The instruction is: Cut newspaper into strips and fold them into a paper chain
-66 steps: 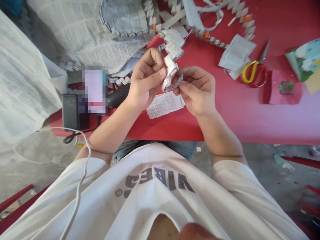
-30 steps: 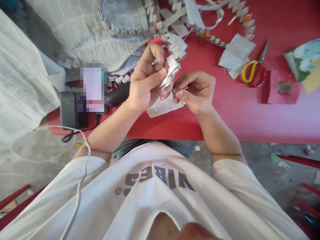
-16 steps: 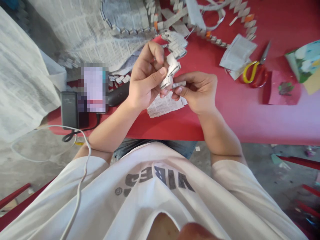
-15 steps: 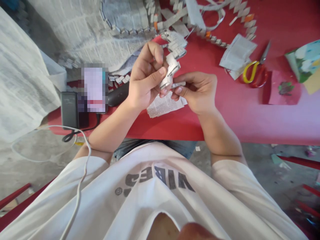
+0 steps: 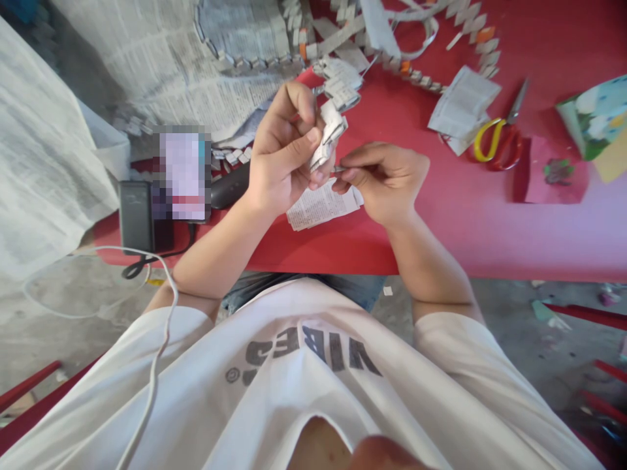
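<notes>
My left hand (image 5: pixel 289 143) is closed on a zigzag chain of folded newspaper (image 5: pixel 333 124), gripping its near end between thumb and fingers. The chain's far part curves up and away over the table. Just to the right, my right hand (image 5: pixel 386 179) pinches a small folded paper strip (image 5: pixel 339 169) between thumb and forefinger. That strip shows only as a thin edge close to the chain's near end; whether it touches the chain I cannot tell. Below both hands lies a small stack of printed paper pieces (image 5: pixel 323 205), partly covered by my right fingers.
Scissors (image 5: pixel 502 140) with yellow and red handles lie right, beside cut newspaper pieces (image 5: pixel 464 101). More folded chain (image 5: pixel 482 39) and loose strips lie at the back. Left are a blurred phone (image 5: pixel 185 173), a black power adapter (image 5: pixel 137 215) and a white cable (image 5: pixel 159 346).
The folded strip in my right hand has turned, its light face giving way to a thin edge. My left hand and the chain have shifted slightly left.
</notes>
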Available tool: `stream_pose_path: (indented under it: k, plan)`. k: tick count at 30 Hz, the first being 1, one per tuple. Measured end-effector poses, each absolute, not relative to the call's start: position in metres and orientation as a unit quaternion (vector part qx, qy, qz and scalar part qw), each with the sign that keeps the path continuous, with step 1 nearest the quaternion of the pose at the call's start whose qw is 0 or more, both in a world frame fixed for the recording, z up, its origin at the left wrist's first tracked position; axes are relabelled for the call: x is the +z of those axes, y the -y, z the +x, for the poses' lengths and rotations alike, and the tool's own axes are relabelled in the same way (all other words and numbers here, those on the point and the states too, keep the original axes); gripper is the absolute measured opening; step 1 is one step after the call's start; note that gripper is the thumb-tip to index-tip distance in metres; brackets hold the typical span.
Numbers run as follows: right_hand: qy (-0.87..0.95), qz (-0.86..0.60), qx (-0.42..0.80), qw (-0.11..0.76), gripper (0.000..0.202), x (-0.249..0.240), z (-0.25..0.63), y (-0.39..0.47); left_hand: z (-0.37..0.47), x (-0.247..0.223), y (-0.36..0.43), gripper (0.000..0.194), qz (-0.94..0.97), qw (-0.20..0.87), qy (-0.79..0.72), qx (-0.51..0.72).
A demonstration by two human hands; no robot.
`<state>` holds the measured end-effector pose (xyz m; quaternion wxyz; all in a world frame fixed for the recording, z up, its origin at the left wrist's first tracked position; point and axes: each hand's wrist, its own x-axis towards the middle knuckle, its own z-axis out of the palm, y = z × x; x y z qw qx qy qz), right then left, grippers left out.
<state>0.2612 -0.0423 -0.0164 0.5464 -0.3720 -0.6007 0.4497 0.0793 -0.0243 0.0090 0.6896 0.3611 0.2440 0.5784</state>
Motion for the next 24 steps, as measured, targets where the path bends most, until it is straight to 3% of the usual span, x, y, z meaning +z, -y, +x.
stream_pose_path:
  k: [8, 14, 18, 21, 22, 24]
  plan:
    - [0.684, -0.340, 0.299, 0.572, 0.008, -0.035, 0.268, 0.038, 0.079, -0.008, 0.020, 0.032, 0.343, 0.694, -0.310, 0.553]
    - [0.713, -0.309, 0.221, 0.590, 0.011, -0.032, 0.269, 0.034, 0.077, -0.019, 0.017, 0.039, 0.409, 0.652, -0.283, 0.572]
    - [0.716, -0.321, 0.138, 0.604, 0.004, -0.024, 0.270, 0.036, 0.081, -0.027, 0.011, 0.064, 0.485, 0.624, -0.183, 0.584]
    - [0.714, -0.317, 0.077, 0.619, 0.012, -0.020, 0.271, 0.037, 0.092, -0.044, 0.003, 0.110, 0.567, 0.567, -0.086, 0.592]
    - [0.716, -0.318, 0.072, 0.618, 0.012, -0.020, 0.271, 0.037, 0.096, -0.049, 0.002, 0.120, 0.571, 0.547, -0.120, 0.600]
    - [0.716, -0.328, 0.071, 0.612, 0.007, -0.021, 0.270, 0.038, 0.103, -0.057, 0.003, 0.122, 0.571, 0.518, -0.190, 0.608]
